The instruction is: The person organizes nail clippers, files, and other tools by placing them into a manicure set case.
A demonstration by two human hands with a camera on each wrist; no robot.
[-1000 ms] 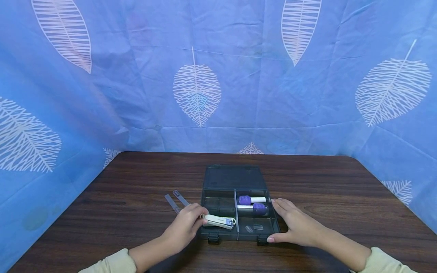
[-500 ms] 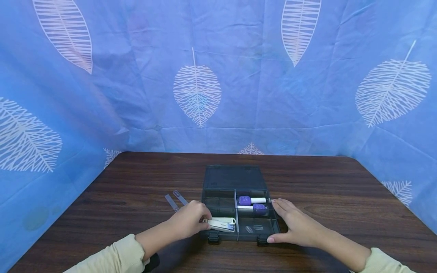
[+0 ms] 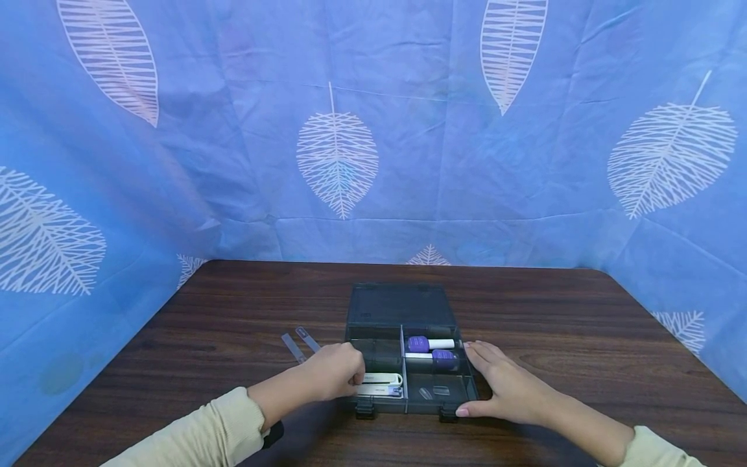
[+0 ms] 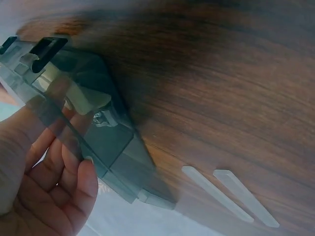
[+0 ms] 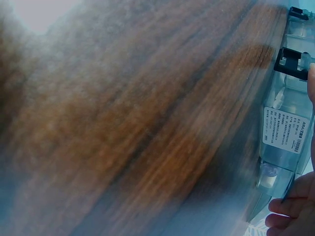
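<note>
A dark translucent organizer box (image 3: 382,407) lies with its lid (image 3: 399,303) folded back. Two cream nail clippers (image 3: 382,390) lie side by side in its front left compartment. My left hand (image 3: 332,371) reaches over the left wall, thumb and bent fingers at the near clipper's left end, which they hide. Through the box wall, the left wrist view shows those fingers beside a clipper (image 4: 78,98). My right hand (image 3: 504,383) rests against the right side, fingers fairly straight and thumb by the front latch (image 3: 448,411).
Two purple nail polish bottles (image 3: 445,359) with white caps lie in the back right compartment. Small clear nail tips (image 3: 441,390) are in the front right one. Two clear strips (image 3: 294,347) lie on the wooden table (image 3: 543,311) left of the box. A patterned blue cloth (image 3: 408,162) surrounds the table.
My left hand has moved right and lowered the held nail clipper into the front left compartment, alongside the other clipper. The right hand has stayed at the box.
</note>
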